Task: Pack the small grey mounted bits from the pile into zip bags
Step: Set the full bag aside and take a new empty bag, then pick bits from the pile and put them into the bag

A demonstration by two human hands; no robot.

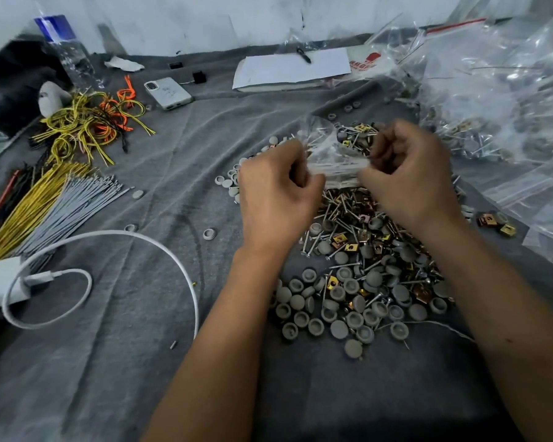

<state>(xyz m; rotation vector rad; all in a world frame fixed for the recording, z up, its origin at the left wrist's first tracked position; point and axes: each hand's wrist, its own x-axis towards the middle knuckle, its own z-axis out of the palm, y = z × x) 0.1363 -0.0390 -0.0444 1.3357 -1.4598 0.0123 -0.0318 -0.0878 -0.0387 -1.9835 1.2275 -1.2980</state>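
Note:
A clear zip bag (331,151) hangs above the pile, stretched between both hands. My left hand (276,196) pinches its left edge and my right hand (407,180) pinches its right edge near the zip strip. A few screws and a yellow part show through the plastic. Below lies the pile (361,282) of small grey round bits mixed with screws and brass-coloured square clips, spread on a grey cloth (141,362).
A heap of clear zip bags (505,100) fills the far right. Yellow, orange and grey cable ties (61,193) lie at the left, with a white cable (109,237) and charger. A phone (168,92), notepad (292,71) and bottle (64,46) sit at the back.

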